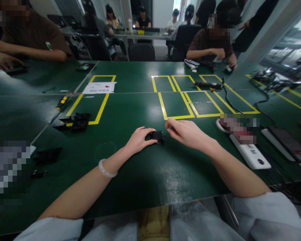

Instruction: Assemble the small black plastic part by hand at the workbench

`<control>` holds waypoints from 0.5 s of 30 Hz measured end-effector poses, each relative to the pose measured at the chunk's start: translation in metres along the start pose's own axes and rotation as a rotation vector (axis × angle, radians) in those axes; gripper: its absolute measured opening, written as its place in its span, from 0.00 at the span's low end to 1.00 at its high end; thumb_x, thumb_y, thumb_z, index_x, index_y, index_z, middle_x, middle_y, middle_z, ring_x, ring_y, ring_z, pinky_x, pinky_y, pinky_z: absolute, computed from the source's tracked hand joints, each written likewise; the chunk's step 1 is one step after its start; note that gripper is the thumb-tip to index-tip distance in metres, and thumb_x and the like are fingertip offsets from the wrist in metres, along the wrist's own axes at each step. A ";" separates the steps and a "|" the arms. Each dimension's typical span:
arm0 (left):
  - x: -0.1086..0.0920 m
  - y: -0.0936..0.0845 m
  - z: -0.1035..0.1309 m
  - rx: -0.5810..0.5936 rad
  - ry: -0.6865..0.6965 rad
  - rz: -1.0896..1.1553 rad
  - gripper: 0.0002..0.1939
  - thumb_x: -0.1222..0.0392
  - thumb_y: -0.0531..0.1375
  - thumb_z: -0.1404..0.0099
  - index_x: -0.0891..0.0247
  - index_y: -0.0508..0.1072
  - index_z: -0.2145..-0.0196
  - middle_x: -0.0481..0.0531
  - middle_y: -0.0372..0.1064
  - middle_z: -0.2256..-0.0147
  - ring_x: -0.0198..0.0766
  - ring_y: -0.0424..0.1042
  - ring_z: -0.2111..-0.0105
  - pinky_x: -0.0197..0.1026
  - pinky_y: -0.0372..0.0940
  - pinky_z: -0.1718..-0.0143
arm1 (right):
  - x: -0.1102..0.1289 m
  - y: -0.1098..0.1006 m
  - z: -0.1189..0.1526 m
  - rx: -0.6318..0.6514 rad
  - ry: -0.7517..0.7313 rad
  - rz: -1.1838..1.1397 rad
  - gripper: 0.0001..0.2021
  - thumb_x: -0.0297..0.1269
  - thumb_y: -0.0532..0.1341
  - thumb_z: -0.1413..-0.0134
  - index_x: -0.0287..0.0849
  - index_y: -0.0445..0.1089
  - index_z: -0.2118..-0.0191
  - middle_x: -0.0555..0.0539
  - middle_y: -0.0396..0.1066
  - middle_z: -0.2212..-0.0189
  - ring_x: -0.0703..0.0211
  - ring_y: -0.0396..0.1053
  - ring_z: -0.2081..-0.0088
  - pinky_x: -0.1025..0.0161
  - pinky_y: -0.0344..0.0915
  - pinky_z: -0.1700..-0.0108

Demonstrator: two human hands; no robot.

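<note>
A small black square block (157, 135) sits on a dark flat piece on the green table (130, 180) in front of me. My left hand (140, 140) grips the block from its left side, thumb at the near edge and fingers at the far edge. Just to the right, my right hand (184, 132) is raised with curled fingers pressed together. A thin dark strand or tip (165, 135) shows between the block and those fingers. What the right fingers hold, if anything, I cannot make out.
Black parts (77, 122) and a yellow-black screwdriver (62, 101) lie to the left. On the right are a white device (251, 152), a corded black tool (208, 85) and tangled cables (271, 80). Yellow tape (180, 117) marks rectangles. People sit across the table.
</note>
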State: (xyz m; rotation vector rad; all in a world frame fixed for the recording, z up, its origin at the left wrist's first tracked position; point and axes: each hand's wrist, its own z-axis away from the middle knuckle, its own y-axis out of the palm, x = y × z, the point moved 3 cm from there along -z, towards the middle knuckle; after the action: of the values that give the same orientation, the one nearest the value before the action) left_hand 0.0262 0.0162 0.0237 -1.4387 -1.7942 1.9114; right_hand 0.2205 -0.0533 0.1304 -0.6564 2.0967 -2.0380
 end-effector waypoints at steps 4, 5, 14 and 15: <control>0.000 0.000 0.000 -0.016 0.000 0.011 0.23 0.40 0.60 0.32 0.56 0.73 0.47 0.53 0.76 0.49 0.49 0.73 0.46 0.58 0.56 0.34 | -0.001 0.000 0.003 -0.029 -0.011 -0.018 0.09 0.36 0.53 0.33 0.42 0.65 0.52 0.46 0.76 0.64 0.56 0.72 0.64 0.64 0.54 0.64; 0.000 0.000 0.000 -0.019 0.000 0.009 0.23 0.40 0.60 0.32 0.57 0.73 0.47 0.53 0.76 0.49 0.49 0.73 0.46 0.58 0.56 0.34 | -0.001 0.000 0.004 -0.030 -0.010 -0.011 0.08 0.37 0.53 0.33 0.42 0.66 0.53 0.46 0.76 0.65 0.56 0.72 0.64 0.64 0.53 0.64; 0.000 -0.001 0.000 -0.008 -0.013 0.015 0.23 0.40 0.59 0.32 0.57 0.73 0.47 0.53 0.76 0.49 0.49 0.73 0.46 0.58 0.56 0.34 | -0.002 0.002 0.007 -0.060 0.005 0.005 0.09 0.37 0.51 0.31 0.42 0.67 0.55 0.45 0.76 0.64 0.56 0.71 0.64 0.63 0.55 0.62; 0.000 -0.001 0.000 -0.007 -0.013 0.018 0.23 0.40 0.59 0.32 0.57 0.73 0.47 0.53 0.76 0.49 0.49 0.74 0.46 0.59 0.56 0.34 | -0.002 0.002 0.008 -0.070 -0.005 -0.009 0.09 0.36 0.51 0.32 0.43 0.67 0.56 0.45 0.76 0.64 0.56 0.71 0.63 0.63 0.55 0.62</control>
State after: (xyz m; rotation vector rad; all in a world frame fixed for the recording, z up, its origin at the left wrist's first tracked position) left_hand 0.0261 0.0162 0.0243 -1.4521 -1.8013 1.9297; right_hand 0.2250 -0.0601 0.1270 -0.6823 2.1751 -1.9732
